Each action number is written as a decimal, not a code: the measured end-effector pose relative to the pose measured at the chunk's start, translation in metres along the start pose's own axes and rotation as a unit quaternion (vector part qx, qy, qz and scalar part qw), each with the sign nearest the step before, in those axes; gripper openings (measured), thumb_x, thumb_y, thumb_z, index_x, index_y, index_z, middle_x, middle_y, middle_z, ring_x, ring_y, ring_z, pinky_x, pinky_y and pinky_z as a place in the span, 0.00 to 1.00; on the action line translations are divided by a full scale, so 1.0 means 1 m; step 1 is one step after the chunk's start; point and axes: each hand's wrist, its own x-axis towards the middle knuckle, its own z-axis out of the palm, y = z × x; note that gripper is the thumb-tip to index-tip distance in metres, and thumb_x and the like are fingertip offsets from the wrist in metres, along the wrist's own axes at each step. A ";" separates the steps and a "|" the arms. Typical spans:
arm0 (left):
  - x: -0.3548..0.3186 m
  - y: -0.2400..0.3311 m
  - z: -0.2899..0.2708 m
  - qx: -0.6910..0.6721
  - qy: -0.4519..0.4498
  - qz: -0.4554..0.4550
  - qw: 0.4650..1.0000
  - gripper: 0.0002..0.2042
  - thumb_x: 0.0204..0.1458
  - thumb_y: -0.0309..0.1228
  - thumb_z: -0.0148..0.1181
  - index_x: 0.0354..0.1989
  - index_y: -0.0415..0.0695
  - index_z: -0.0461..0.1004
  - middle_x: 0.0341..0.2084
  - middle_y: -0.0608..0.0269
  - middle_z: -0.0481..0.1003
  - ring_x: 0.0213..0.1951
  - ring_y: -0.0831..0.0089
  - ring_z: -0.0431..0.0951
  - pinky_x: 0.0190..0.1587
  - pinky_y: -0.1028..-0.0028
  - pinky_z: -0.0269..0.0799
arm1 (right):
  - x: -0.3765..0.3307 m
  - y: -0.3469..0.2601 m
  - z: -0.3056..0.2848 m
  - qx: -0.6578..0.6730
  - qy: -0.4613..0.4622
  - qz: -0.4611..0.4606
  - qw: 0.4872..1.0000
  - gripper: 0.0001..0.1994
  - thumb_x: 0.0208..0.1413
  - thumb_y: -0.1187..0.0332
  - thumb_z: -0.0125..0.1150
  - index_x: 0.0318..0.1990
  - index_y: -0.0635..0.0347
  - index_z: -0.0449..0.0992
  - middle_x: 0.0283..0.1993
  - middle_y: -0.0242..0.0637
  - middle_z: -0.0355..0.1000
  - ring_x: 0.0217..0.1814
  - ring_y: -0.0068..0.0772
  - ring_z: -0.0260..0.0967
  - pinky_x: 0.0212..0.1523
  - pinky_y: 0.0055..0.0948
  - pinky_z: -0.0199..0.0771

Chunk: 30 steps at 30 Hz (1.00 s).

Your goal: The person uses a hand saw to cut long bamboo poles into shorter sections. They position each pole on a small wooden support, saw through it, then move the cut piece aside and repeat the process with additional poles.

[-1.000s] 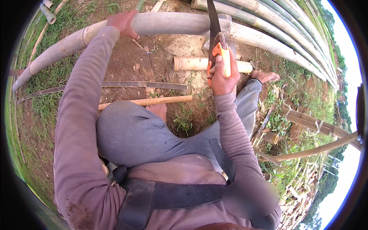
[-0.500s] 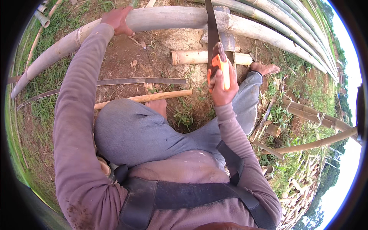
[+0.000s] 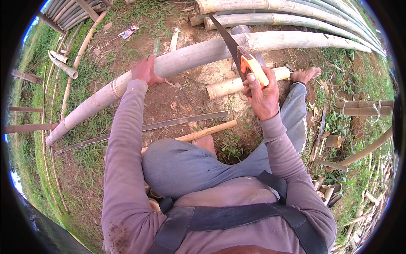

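A long, thick bamboo pole [image 3: 190,56] stretches across in front of me from left to right. My left hand [image 3: 146,73] grips it from above, left of its middle, with the thumb apart on the near side. In my right hand [image 3: 263,96] is a hand saw [image 3: 228,38] with an orange and black handle, the fingers closed around it. Its dark blade lies slantwise over the pole, tip pointing away to the upper left. Whether the teeth are in a cut cannot be made out. Under the pole is a darker support piece [image 3: 241,29], partly hidden.
Several long bamboo poles [image 3: 275,19] lie stacked at the far right. A short bamboo piece [image 3: 228,86] rests near my bare right foot [image 3: 306,75]. A flat strip [image 3: 186,120] and a thin stick [image 3: 211,129] lie before my bent leg. Cut tubes [image 3: 325,192] sit at the lower right.
The whole view has shifted and turned. The saw now slants to the upper left, where it pointed nearly straight away before, and its tip has come into view. Both hands keep their holds.
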 end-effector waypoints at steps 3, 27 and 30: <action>0.003 0.000 -0.001 0.009 0.000 0.003 1.000 0.53 0.33 0.56 0.83 0.69 0.47 0.66 0.61 0.52 0.77 0.62 0.51 0.77 0.64 0.51 0.70 | -0.014 0.008 -0.002 -0.052 0.016 -0.011 0.998 0.21 0.69 0.62 0.67 0.59 0.68 0.72 0.49 0.45 0.77 0.49 0.35 0.78 0.48 0.36 0.78; -0.012 0.000 0.006 -0.013 0.030 0.007 0.999 0.49 0.33 0.51 0.84 0.67 0.47 0.70 0.57 0.52 0.78 0.60 0.52 0.79 0.63 0.53 0.72 | -0.134 -0.016 -0.068 -0.065 0.020 0.023 0.997 0.21 0.63 0.77 0.66 0.63 0.72 0.75 0.61 0.52 0.78 0.57 0.38 0.81 0.57 0.34 0.81; -0.012 0.001 0.013 -0.008 0.070 0.015 0.997 0.48 0.32 0.51 0.84 0.66 0.47 0.70 0.57 0.52 0.78 0.60 0.51 0.79 0.63 0.51 0.72 | -0.125 -0.004 -0.064 -0.018 0.045 0.023 0.999 0.19 0.64 0.77 0.64 0.61 0.72 0.76 0.60 0.50 0.79 0.56 0.34 0.81 0.56 0.32 0.82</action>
